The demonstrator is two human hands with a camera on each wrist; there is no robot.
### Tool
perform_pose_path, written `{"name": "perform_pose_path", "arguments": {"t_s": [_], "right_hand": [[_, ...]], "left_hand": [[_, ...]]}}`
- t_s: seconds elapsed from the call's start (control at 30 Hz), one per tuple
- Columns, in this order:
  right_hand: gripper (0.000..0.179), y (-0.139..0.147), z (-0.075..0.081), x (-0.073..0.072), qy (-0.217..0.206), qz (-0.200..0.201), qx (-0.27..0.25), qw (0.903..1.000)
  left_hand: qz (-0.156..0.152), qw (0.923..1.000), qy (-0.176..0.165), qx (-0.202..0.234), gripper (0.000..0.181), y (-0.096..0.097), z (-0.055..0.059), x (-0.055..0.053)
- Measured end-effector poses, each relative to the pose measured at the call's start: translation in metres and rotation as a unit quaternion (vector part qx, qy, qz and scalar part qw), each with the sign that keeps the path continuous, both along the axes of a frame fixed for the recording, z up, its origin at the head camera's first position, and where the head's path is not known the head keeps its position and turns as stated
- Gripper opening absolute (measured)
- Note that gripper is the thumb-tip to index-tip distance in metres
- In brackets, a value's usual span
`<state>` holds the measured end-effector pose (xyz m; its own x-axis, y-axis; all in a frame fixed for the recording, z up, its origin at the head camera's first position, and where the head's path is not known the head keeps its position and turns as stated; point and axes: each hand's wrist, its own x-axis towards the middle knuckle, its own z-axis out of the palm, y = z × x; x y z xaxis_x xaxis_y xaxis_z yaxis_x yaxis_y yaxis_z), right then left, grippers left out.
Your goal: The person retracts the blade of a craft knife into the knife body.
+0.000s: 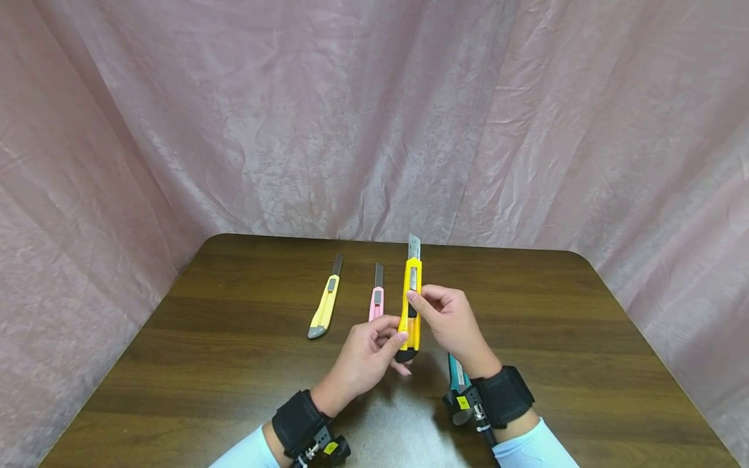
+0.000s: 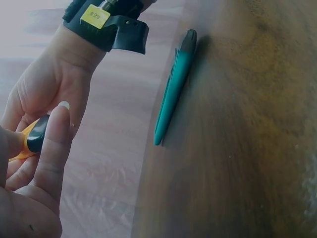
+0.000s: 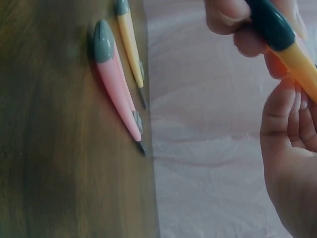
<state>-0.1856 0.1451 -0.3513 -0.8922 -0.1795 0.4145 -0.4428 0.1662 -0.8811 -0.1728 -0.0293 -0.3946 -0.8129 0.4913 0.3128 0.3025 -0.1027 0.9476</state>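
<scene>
Both hands hold a bright yellow box cutter (image 1: 414, 335) upright above the table, its blade (image 1: 414, 247) extended at the top. My left hand (image 1: 359, 361) pinches the lower body near the black end cap (image 2: 37, 133). Higher up, my right hand (image 1: 455, 325) grips the side of the cutter, with the thumb laid over its front by the slider. In the right wrist view the cutter's dark end (image 3: 271, 25) emerges between the fingers.
On the brown table (image 1: 222, 338) lie a pale yellow box cutter (image 1: 325, 304) and a pink one (image 1: 377, 302), both with blades out. A teal box cutter (image 2: 174, 94) lies under the right wrist. Pink curtains (image 1: 351, 117) hang behind the table.
</scene>
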Motion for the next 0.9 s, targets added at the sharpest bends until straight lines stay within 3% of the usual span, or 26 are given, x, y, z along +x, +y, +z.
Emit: {"name": "perform_pose_path", "arguments": {"t_s": [0.17,0.5,0.9], "right_hand": [[0.009,0.001,0.0,-0.001,0.002,0.027,0.006,0.9996],[0.01,-0.001,0.004,-0.002,-0.011,0.005,0.021,0.9997],[0.008,0.003,0.003,-0.002,0.007,0.019,0.031,0.9993]], "left_hand": [[0.007,0.9999,-0.008,-0.013,0.024,-0.002,0.009,0.002],[0.016,0.9999,-0.004,-0.004,0.025,-0.002,-0.012,-0.01],[0.019,0.9997,-0.004,-0.016,0.026,-0.001,-0.01,-0.012]]}}
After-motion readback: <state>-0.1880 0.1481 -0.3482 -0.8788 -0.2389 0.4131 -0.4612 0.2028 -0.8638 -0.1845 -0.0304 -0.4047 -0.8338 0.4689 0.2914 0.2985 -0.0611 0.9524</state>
